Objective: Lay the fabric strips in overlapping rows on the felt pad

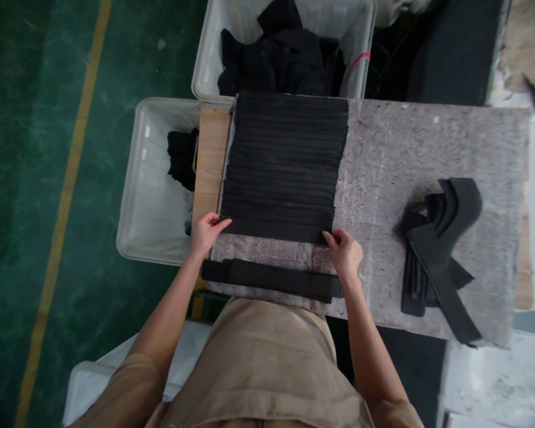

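Note:
Overlapping black strips [288, 160] lie in rows on the speckled grey work surface [383, 142]. The nearest black strip [276, 229] runs flat along the front of these rows. Its left end is pinched by my left hand [207, 232], thumb and fingers together. At the strip's right end my right hand [344, 249] pinches the corner the same way. Closer to my body, a few more black strips [271, 277] lie stacked, partly under my right wrist. On the right rests a pile of bent black pieces [446, 249], some curved and some straight.
A white bin [147, 238] stands left of the table, with black pieces inside. Another white bin [200, 71] at the far side holds a heap of black material. A wooden board [211, 154] shows at the table's left edge. The floor [31, 154] is green with a yellow line.

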A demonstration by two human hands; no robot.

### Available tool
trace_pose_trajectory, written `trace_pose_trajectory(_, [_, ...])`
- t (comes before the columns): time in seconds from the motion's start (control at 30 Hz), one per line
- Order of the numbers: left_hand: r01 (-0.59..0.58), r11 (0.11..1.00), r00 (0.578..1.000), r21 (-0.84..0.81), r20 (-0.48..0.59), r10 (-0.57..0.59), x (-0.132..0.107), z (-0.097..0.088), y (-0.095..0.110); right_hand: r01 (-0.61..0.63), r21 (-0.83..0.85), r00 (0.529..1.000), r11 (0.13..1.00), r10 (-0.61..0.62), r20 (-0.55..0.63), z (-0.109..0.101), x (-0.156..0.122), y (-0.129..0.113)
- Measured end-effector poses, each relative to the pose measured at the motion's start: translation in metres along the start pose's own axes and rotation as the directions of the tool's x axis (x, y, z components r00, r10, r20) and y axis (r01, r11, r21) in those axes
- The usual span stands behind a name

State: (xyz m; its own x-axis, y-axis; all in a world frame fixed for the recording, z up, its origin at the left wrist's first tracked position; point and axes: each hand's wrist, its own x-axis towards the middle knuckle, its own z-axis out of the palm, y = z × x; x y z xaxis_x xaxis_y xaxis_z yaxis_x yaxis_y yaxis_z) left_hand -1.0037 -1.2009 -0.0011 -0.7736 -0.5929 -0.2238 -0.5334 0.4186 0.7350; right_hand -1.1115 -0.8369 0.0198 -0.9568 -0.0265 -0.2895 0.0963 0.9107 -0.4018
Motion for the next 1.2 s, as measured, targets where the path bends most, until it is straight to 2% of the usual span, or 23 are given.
trace_pose_trajectory(0.2, [0.112,0.986,0.993,-0.123,0.051,-0.106,0.000,0.001,-0.002,-0.001,-0.030,1.000,1.000,0.001,0.023,-0.003,0.000,-0.002])
trace_pose_trajectory(0.57, [0.132,0.967,0.988,-0.215,-0.050,-0.146,-0.002,0.008,0.000,-0.021,-0.052,0.999,0.998,0.023,0.048,-0.003,0.000,-0.005])
trace_pose_trajectory(0.8, [0.175,0.954,0.980,-0.245,-0.053,-0.193,-0.002,0.010,0.002,-0.041,-0.043,0.999,0.998,0.042,0.033,-0.003,-0.001,-0.006])
trace_pose_trajectory(1.0, [0.113,0.973,0.988,-0.201,-0.081,-0.132,0.000,0.010,-0.003,-0.044,0.019,0.999,0.999,0.045,-0.024,-0.001,-0.003,-0.007])
trace_pose_trajectory(1.1, [0.069,0.985,0.990,-0.161,-0.111,-0.087,-0.001,0.009,-0.001,-0.030,0.110,0.998,0.993,0.037,-0.059,-0.001,-0.008,-0.004])
trace_pose_trajectory(1.2, [0.099,0.959,0.987,-0.265,-0.096,-0.129,-0.005,0.007,0.003,0.071,0.215,0.992,0.974,-0.046,-0.116,-0.002,-0.024,-0.002])
